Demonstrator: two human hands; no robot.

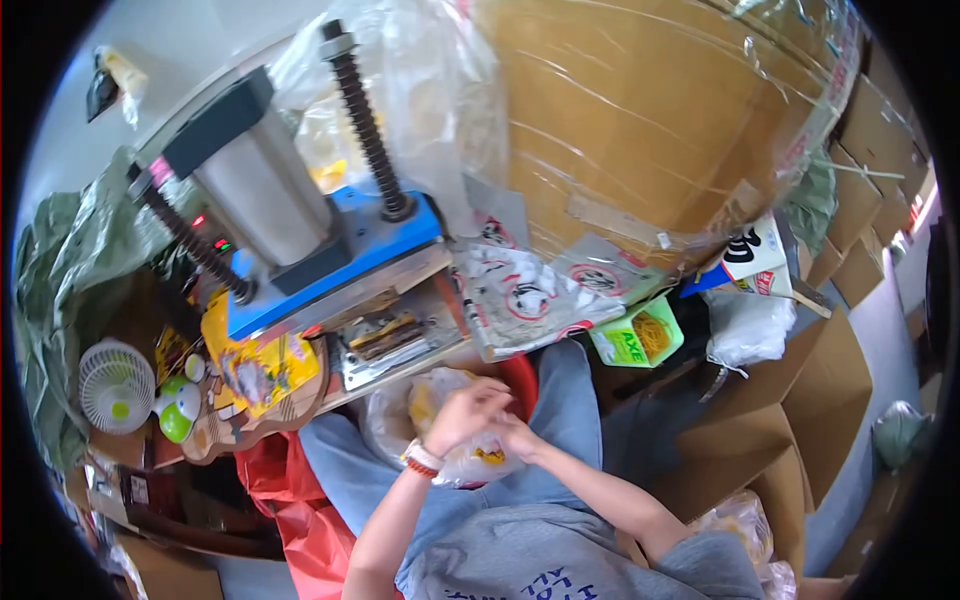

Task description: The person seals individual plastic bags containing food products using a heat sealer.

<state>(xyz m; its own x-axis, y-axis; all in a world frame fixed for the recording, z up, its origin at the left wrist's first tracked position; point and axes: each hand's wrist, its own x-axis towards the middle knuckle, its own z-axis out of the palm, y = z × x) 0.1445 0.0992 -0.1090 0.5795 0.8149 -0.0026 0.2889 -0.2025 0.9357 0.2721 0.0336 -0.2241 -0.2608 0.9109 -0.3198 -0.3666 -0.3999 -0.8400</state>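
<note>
My left hand [463, 418], with a white and a red-orange band at its wrist, is over a clear plastic bag [390, 410] in my lap. Its fingers are bent and drawn together near the fingertips of my right hand [516, 438]. The right fingers are also closed. Whatever is between the fingers is hidden or too small to make out. Yellow pieces show through the bag. Behind my hands, the rim of a red tub [522, 385] shows between my knees.
Ahead stands a press with a blue plate [340, 265] and two threaded posts. A large wrapped cardboard box [620, 120] is behind it. At right are a green-white tub [640, 335] and open cartons [740, 460]. A small white fan [117, 387] stands left, near a yellow packet [270, 370].
</note>
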